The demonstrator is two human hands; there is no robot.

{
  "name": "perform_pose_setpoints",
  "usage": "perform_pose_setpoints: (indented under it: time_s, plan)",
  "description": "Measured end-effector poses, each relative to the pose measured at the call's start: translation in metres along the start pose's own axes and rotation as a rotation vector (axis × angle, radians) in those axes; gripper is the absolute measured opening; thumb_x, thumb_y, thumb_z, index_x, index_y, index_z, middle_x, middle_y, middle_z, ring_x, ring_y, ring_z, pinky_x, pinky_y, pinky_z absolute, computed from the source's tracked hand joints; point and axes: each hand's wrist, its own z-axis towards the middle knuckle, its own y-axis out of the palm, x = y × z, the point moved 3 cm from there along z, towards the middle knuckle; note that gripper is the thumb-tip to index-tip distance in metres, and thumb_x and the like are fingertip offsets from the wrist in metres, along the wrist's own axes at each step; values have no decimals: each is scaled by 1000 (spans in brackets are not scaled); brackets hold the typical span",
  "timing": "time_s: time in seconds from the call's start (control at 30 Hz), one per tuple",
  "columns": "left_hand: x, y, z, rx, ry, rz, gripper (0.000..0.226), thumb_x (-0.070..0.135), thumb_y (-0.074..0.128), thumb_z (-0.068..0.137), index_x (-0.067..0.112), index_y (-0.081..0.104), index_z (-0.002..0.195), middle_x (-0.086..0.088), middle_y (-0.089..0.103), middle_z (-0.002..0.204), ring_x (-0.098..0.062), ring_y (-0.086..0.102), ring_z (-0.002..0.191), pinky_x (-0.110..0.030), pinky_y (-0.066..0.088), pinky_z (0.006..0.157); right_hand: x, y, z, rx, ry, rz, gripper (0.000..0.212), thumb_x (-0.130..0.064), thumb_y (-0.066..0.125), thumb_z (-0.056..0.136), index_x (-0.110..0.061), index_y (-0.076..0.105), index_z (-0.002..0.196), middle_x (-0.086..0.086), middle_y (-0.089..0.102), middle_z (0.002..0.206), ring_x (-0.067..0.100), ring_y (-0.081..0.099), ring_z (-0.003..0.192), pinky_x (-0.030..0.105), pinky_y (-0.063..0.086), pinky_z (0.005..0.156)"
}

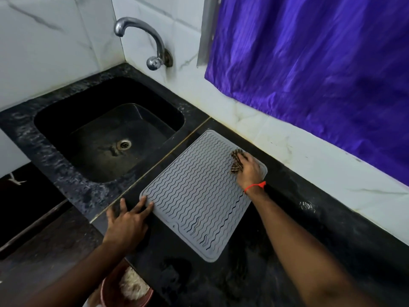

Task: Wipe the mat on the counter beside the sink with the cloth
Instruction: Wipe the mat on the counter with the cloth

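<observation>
A grey ribbed mat (199,191) with wavy grooves lies flat on the black counter (287,218), just right of the sink (106,127). My right hand (249,170) presses a small striped brown cloth (236,160) onto the mat's far right corner; most of the cloth is hidden under the fingers. A red thread circles that wrist. My left hand (126,222) rests flat on the counter, fingers spread, with the fingertips touching the mat's near left corner.
A chrome tap (141,41) juts from the tiled wall above the sink. A purple curtain (321,63) hangs over the wall at the right. Below the counter's front edge sits a pink bucket (126,293) with something pale inside.
</observation>
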Motion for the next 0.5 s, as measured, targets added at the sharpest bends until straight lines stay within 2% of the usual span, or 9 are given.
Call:
perform_pose_setpoints:
  time_s: [0.07, 0.17, 0.23, 0.33, 0.43, 0.5]
  plan:
    - [1, -1, 0, 6, -9, 8, 68, 40, 39, 101, 39, -2, 156, 10, -11, 164, -44, 3, 149, -67, 8, 113, 6, 4, 19, -61, -37, -145, 62, -19, 65, 81, -23, 45, 140, 2, 40, 146, 32, 42, 125, 42, 37, 107]
    - [1, 0, 0, 28, -18, 14, 69, 40, 40, 100, 40, -1, 155, 11, -10, 164, -44, 5, 149, -67, 9, 112, 11, 14, 35, -241, -105, -329, 64, -25, 57, 85, -27, 36, 145, 1, 29, 152, 34, 34, 129, 47, 32, 110]
    - [1, 1, 1, 34, -28, 16, 70, 40, 41, 100, 39, -1, 155, 11, -10, 164, -44, 6, 149, -67, 8, 111, 22, 18, 39, -266, -192, -410, 66, -24, 53, 86, -27, 30, 147, 3, 24, 154, 36, 32, 129, 51, 32, 108]
    - [2, 5, 2, 64, -40, 3, 71, 40, 44, 98, 39, 1, 155, 11, -9, 164, -44, 8, 149, -68, 8, 111, 44, 11, 46, -272, -294, -491, 71, -23, 57, 86, -31, 24, 149, 1, 20, 155, 35, 36, 120, 49, 39, 99]
    - [2, 5, 3, 53, -44, -18, 71, 39, 46, 98, 39, 5, 156, 11, -9, 163, -44, 7, 149, -68, 7, 110, 39, 3, 57, -269, -173, -462, 66, -23, 54, 90, -30, 25, 149, 0, 18, 155, 37, 34, 121, 52, 37, 99]
    - [2, 5, 2, 48, -41, -11, 70, 39, 45, 98, 38, 6, 156, 11, -9, 163, -44, 6, 149, -68, 8, 110, 21, 7, 50, -218, -108, -394, 60, -22, 53, 90, -27, 31, 146, -1, 23, 152, 36, 34, 121, 50, 38, 99]
